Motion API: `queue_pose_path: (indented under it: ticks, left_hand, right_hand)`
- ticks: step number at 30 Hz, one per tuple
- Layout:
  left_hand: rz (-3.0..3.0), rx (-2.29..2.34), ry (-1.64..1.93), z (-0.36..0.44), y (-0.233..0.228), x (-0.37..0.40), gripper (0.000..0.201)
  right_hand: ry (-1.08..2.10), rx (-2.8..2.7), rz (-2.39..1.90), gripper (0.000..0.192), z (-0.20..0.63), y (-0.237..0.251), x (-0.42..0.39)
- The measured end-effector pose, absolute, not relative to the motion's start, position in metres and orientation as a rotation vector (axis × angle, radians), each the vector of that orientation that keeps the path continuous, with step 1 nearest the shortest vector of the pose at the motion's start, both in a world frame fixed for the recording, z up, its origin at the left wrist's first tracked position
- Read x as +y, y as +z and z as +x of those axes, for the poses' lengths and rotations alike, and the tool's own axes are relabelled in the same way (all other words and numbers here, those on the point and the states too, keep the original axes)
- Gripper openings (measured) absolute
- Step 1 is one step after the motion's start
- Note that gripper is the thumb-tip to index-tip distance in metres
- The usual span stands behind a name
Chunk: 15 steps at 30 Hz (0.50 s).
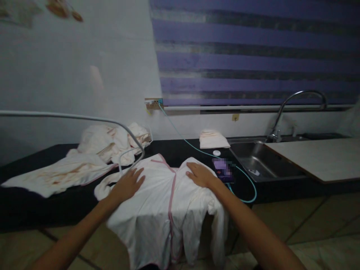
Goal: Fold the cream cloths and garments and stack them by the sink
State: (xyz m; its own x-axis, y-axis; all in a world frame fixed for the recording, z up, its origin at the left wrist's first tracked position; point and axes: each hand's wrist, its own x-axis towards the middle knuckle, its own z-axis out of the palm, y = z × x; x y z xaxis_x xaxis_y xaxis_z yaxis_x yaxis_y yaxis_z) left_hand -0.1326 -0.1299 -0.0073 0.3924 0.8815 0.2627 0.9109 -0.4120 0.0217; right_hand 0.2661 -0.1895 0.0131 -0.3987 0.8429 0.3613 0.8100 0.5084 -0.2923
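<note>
A white garment with pink trim (165,202) lies spread on the black counter (33,204), its lower part hanging over the front edge. My left hand (128,184) rests flat on the garment's left side, fingers apart. My right hand (199,174) presses flat on its right side near the collar. Neither hand holds anything.
A pile of white cloths (92,150) lies at the back left under a bent metal tube (123,129). A folded cloth (213,139), a phone (222,169) on a teal cable (247,187), a steel sink (258,159) with tap (298,101) and a pale board (320,157) are to the right.
</note>
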Motion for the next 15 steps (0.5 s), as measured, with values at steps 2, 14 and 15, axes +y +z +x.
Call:
queue_pose_path:
  ticks: [2,14,15]
  left_hand:
    - [-2.439,-1.650,-0.327,-0.139,-0.011,-0.152,0.056]
    - [-2.772,-1.577,-0.607,0.035,0.014,-0.179,0.068]
    - [-2.782,-1.593,-0.523,0.053,0.012,-0.171,0.067]
  right_hand:
    - [0.117,-2.296,-1.277,0.052,0.270,0.015,-0.180]
    - [-0.098,-2.169,-1.512,0.045,0.251,0.027,-0.170]
    - [-0.137,-2.081,-1.587,0.040,0.251,0.028,-0.175]
